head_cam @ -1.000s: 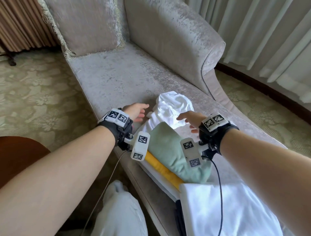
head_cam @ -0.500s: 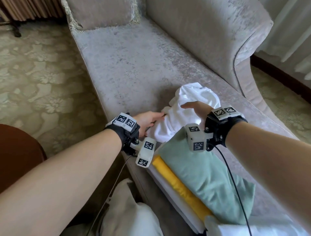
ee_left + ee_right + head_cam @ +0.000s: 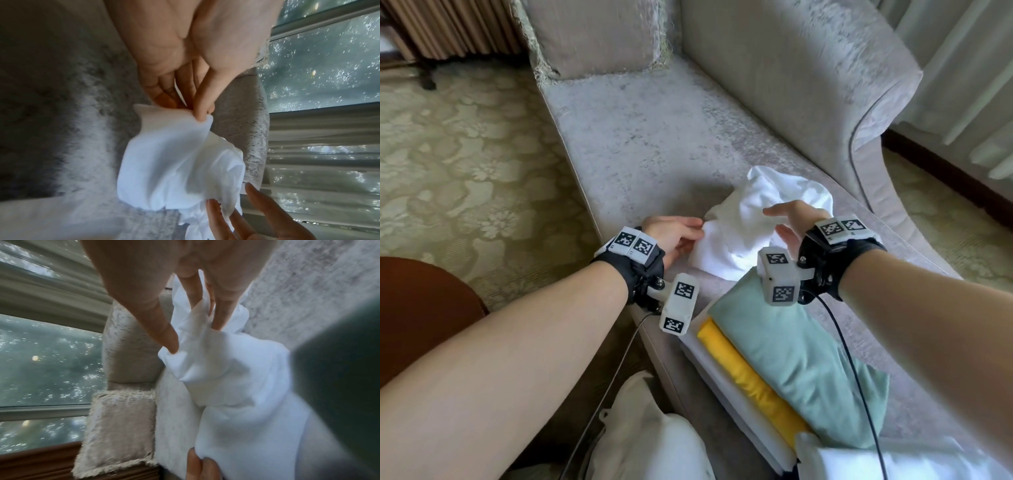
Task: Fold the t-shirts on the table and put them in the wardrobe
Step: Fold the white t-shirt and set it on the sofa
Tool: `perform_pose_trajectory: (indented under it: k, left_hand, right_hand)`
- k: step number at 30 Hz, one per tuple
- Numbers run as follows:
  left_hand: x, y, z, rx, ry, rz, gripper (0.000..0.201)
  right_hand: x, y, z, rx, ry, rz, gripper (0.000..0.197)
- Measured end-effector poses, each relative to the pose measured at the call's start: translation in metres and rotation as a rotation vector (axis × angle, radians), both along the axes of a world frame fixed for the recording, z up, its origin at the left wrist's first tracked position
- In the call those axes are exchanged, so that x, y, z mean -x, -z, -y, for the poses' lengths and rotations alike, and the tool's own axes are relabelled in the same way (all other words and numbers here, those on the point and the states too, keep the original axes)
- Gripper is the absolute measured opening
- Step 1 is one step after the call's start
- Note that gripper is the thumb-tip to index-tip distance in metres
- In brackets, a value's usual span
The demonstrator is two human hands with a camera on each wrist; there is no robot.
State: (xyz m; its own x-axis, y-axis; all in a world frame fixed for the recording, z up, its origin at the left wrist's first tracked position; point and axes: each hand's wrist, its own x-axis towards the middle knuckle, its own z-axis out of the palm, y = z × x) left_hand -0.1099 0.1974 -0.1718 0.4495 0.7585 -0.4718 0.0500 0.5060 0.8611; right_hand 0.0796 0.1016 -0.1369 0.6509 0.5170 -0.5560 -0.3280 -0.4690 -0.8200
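A crumpled white t-shirt [image 3: 750,226] lies on the grey chaise seat [image 3: 654,144]. My left hand [image 3: 681,236] pinches its left edge between thumb and fingers; the left wrist view shows the pinch on the white t-shirt [image 3: 174,162] by my left hand [image 3: 197,112]. My right hand [image 3: 787,222] grips the bunched cloth from above on its right side. In the right wrist view my right hand [image 3: 193,335] has its fingers dug into the white t-shirt [image 3: 232,378]. A folded green t-shirt [image 3: 791,356] and a folded yellow one [image 3: 743,373] are stacked on white cloth nearer me.
A cushion [image 3: 592,34] leans at the far end of the chaise, its padded backrest [image 3: 808,68] along the right. A brown round table edge [image 3: 417,308] is at the left over patterned carpet. Curtains [image 3: 962,68] hang at the right.
Both hands reached forward onto the white t-shirt and took hold of it: the left one now pinches its edge, the right one grips the bunch. The head view shifted.
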Motion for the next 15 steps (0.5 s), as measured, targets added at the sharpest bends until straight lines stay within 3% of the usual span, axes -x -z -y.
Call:
perform_pose_trajectory:
  k: [2, 6, 11, 15]
  left_hand:
    - [0.005, -0.019, -0.002, 0.002, -0.029, 0.046, 0.023]
    - [0.021, -0.062, -0.009, -0.025, -0.051, 0.139, 0.021]
    - [0.060, -0.125, -0.007, -0.102, -0.083, 0.231, 0.031]
    - [0.103, -0.170, 0.020, -0.244, -0.039, 0.176, 0.041]
  right_hand:
    - [0.008, -0.019, -0.005, -0.095, 0.004, -0.001, 0.074]
    - [0.041, -0.078, -0.006, -0.349, 0.073, -0.115, 0.032]
    - [0.094, -0.147, 0.006, -0.558, -0.006, -0.152, 0.037]
    - [0.140, -0.195, 0.019, -0.636, -0.175, -0.171, 0.023]
